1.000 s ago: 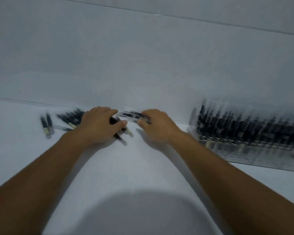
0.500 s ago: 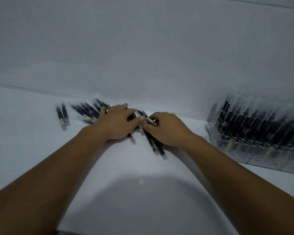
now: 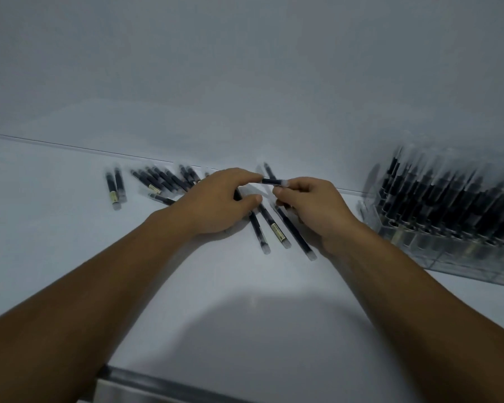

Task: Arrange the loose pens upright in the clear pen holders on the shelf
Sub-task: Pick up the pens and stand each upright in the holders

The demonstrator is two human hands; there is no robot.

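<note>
Loose black pens with clear caps lie on the white shelf (image 3: 70, 257): a pair (image 3: 114, 186) at the far left, a heap (image 3: 163, 180) behind my left hand, and three pens (image 3: 277, 228) fanned out between my hands. My left hand (image 3: 216, 199) and my right hand (image 3: 312, 205) meet over the fan, and together they pinch one short black pen (image 3: 271, 181) held level between their fingertips. My right hand's lower fingers also curl around the tops of the fanned pens. The clear pen holders (image 3: 448, 237) stand at the right, packed with several upright pens.
A plain white wall (image 3: 245, 82) rises right behind the pens. The shelf's front edge, a dark metal strip (image 3: 163, 385), runs along the bottom. My head's shadow falls on the bare shelf in front of my arms.
Both hands have lifted a little, and one pen now hangs between their fingertips. Three pens show fanned out beneath my right hand. The view has tilted down and left.
</note>
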